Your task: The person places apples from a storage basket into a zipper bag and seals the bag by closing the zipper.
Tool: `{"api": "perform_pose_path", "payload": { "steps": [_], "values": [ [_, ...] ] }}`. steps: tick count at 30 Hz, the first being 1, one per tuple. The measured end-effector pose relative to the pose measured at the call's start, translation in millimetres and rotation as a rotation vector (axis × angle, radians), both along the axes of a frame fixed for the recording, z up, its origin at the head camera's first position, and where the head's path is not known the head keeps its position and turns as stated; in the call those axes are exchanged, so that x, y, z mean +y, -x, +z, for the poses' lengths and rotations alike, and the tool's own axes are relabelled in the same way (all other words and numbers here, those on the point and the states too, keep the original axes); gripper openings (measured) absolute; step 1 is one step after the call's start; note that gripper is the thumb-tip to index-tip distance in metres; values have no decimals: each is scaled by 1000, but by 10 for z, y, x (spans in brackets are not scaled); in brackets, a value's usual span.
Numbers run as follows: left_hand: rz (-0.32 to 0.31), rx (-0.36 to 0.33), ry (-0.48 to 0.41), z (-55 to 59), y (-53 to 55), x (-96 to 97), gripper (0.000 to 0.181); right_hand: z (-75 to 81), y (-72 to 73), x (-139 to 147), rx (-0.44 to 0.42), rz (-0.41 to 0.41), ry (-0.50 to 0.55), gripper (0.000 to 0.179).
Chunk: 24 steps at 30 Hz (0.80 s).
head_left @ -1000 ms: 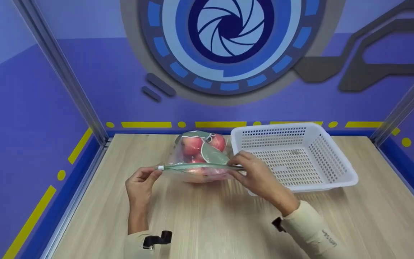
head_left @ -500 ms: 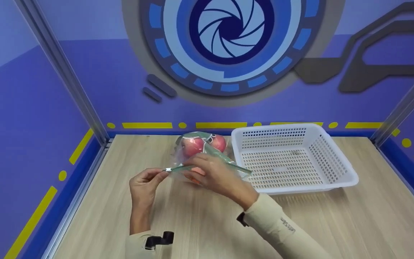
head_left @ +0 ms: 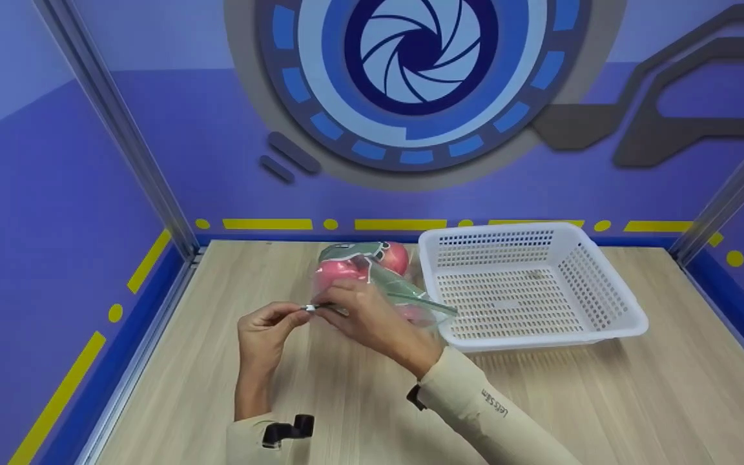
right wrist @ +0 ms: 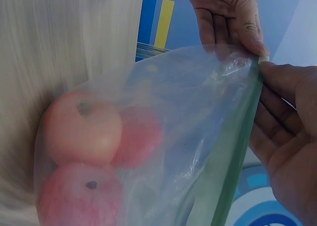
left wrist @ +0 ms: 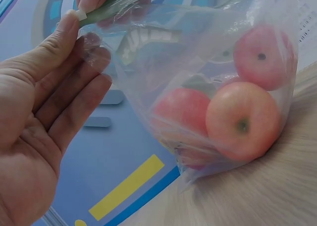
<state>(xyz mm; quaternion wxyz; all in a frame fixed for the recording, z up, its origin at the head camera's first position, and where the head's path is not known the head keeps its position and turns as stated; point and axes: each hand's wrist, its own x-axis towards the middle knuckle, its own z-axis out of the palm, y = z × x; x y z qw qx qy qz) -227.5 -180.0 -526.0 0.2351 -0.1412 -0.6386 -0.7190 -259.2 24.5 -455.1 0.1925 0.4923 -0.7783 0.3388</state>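
A clear zip bag (head_left: 398,284) with a green seal strip and green printed patches stands on the table, holding several red apples (left wrist: 242,121). My left hand (head_left: 265,336) pinches the bag's left top corner at the small white slider (head_left: 310,308), thumb against forefinger. Right beside it, my right hand (head_left: 365,316) pinches the seal strip (right wrist: 237,141) near that same corner. In the right wrist view the two thumbs nearly meet at the slider. From there the strip runs off to the right, its far end overlapping the basket's edge in the head view.
A white plastic basket (head_left: 611,284) with slotted walls stands just right of the bag, nothing in it. The wooden table (head_left: 346,400) ends at a blue printed wall (head_left: 217,148) behind. Metal posts (head_left: 133,148) rise at the back corners.
My right hand has moved left along the seal strip, from its right end by the basket to the corner beside my left hand. The left hand keeps its pinch, shifting slightly right.
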Motion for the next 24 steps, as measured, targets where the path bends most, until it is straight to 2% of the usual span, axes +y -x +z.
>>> {"api": "perform_pose_path", "payload": {
  "steps": [9,13,21,24],
  "values": [
    [-27,16,-14,-18,7,6,5,-19,2,43,-8,-2,-38,15],
    [10,4,-31,-11,21,-2,4,-22,22,104,-2,-30,-58,14],
    [103,-20,-27,-39,35,-37,5,-29,32,283,-67,-83,-120,18],
    [139,-32,-23,-51,35,-47,5,-48,51,352,-58,-89,-115,19]
  ]
}}
